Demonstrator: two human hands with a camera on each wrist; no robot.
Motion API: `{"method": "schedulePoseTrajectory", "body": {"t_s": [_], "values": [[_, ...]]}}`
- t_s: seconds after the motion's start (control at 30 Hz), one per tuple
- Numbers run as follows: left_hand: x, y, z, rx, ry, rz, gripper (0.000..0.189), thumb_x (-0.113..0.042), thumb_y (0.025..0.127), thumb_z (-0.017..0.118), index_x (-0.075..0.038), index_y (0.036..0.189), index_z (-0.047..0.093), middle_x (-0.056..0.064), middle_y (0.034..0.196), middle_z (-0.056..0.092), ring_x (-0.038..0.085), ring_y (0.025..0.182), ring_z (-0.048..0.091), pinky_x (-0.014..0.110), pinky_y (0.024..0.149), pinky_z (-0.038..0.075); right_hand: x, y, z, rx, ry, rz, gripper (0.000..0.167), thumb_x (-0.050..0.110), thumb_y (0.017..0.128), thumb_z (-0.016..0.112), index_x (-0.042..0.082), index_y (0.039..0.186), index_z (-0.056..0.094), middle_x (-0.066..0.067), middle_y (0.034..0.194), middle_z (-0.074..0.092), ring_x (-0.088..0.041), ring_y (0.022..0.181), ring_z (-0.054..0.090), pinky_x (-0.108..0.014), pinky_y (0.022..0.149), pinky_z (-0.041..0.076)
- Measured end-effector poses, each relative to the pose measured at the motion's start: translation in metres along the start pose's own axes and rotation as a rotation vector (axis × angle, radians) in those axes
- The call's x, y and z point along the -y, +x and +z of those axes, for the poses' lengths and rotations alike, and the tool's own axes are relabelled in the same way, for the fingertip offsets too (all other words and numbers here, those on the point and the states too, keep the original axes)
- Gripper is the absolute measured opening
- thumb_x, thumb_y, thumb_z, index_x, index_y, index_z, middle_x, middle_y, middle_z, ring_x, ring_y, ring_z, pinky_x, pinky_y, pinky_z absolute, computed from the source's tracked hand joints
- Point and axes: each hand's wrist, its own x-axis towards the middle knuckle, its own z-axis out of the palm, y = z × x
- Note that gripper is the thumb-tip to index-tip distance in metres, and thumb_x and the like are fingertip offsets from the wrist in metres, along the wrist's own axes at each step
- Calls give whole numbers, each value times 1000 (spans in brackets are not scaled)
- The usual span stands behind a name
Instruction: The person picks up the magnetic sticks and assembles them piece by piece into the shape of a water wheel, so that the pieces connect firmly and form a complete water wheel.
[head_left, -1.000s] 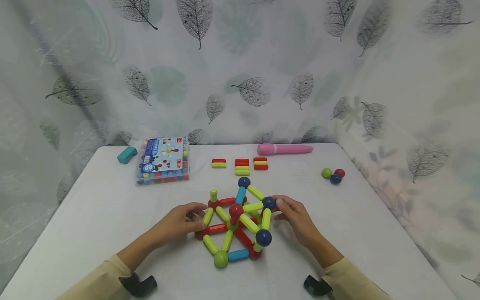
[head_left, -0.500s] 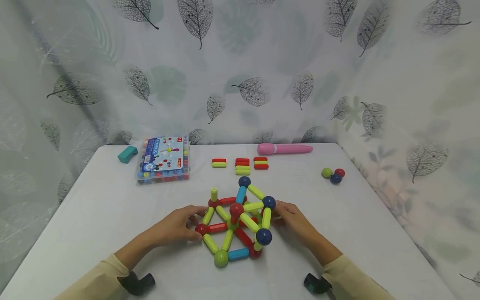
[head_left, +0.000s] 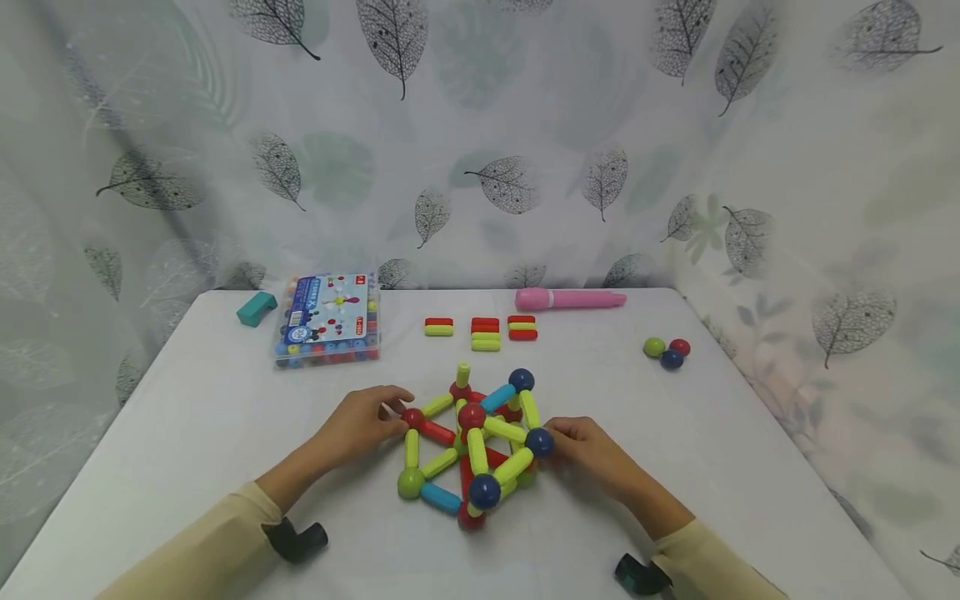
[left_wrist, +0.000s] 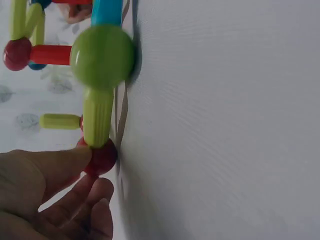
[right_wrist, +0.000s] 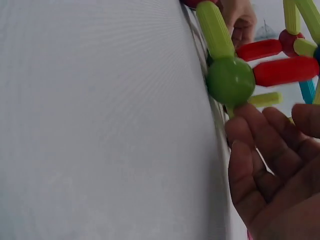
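A ball-and-stick model [head_left: 472, 416] of yellow-green, red and blue rods joined by coloured balls stands on the white table between both hands. My left hand [head_left: 363, 427] is at its left side, thumb and fingers pinching a red ball [left_wrist: 104, 157] low on the frame. On the other side, my right hand [head_left: 592, 457] has loosely bent fingers against a green ball [right_wrist: 231, 81], the thumb standing apart from it. In the head view a navy ball [head_left: 539, 442] overlaps the right fingertips. One yellow-green rod [head_left: 463, 375] sticks up free at the back.
Behind the model lie several red and yellow-green rods [head_left: 485, 334]. A clear box of parts [head_left: 327, 321] and a teal block [head_left: 257, 308] sit back left, a pink marker-shaped object [head_left: 570, 299] at the rear edge. Three loose balls [head_left: 672, 359] rest at right.
The model has turned clockwise as seen from above: its left red ball went back, its right navy ball came forward. The left hand moved back slightly and the right hand forward with it.
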Motion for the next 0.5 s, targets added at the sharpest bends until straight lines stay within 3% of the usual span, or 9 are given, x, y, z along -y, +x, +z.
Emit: {"method": "schedulePoseTrajectory", "body": {"t_s": [0.17, 0.33, 0.4, 0.5], "values": [[1, 8, 1, 18, -74, 8, 43, -18, 96, 69, -14, 139, 62, 4, 123, 71, 24, 111, 67, 45, 95, 57, 1, -1, 3, 157, -24, -27, 27, 29, 104, 57, 9, 107, 74, -6, 89, 71, -21, 82, 60, -28, 70, 54], [5, -3, -4, 82, -140, 20, 51, -26, 100, 64, -16, 148, 53, 6, 139, 64, 31, 131, 57, 55, 105, 49, 0, 4, -15, 293, -37, -95, 25, 24, 103, 56, 8, 109, 74, -11, 94, 74, -26, 85, 67, -30, 71, 56], [6, -10, -5, 88, -136, 32, 53, -28, 99, 67, -15, 148, 53, 7, 142, 62, 32, 132, 55, 53, 104, 50, -1, 14, -30, 238, -44, -102, 25, 24, 103, 57, 5, 109, 72, -14, 98, 73, -28, 85, 67, -30, 70, 56], [8, -21, -5, 102, -101, 56, 59, -34, 95, 71, -16, 148, 53, 8, 147, 58, 33, 134, 53, 51, 103, 52, -2, 40, -51, 9, -26, -51, 31, 29, 103, 60, 4, 120, 68, -15, 110, 70, -29, 89, 66, -31, 74, 55]]}}
